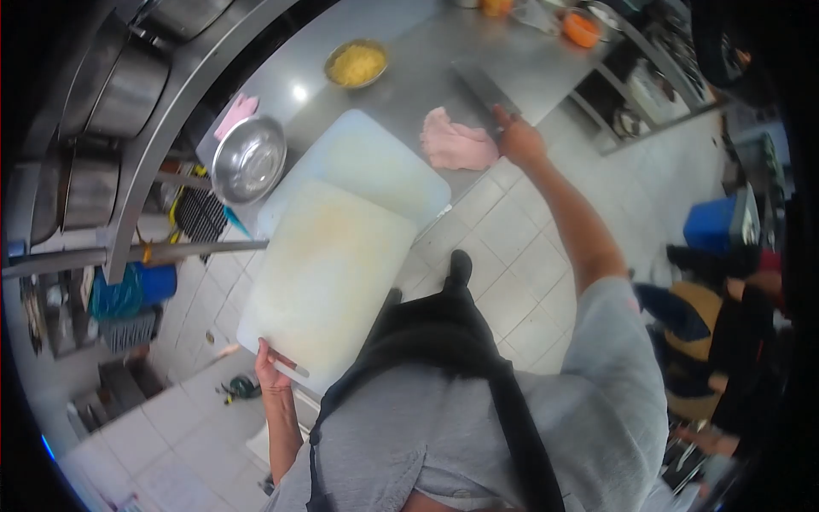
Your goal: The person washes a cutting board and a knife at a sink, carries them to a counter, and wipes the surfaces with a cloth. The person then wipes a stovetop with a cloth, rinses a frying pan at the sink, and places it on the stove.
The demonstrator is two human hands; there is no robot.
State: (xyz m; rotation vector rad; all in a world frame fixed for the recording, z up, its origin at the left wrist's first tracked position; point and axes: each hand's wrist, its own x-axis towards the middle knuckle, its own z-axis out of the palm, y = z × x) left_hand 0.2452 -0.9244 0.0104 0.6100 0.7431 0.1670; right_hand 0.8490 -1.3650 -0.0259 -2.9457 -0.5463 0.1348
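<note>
My left hand (271, 367) grips a white cutting board (328, 264) by the end with the handle slot. That board is held out over the floor, and its far end overlaps a second white cutting board (375, 158) on the steel table. At the table's right part, my right hand (519, 138) is closed round the handle of a broad-bladed knife (482, 88). The blade points away from me, over or on the steel surface; I cannot tell whether it touches. A crumpled pink cloth (456, 143) lies just left of the right hand.
On the steel table (418, 64) stand a bowl of yellow shredded food (357, 65), a metal bowl (248, 160) and another pink cloth (236, 115). An orange container (581, 30) is at the far right. A shelf with large pots (128, 90) borders the left. Several people (725, 341) are at right.
</note>
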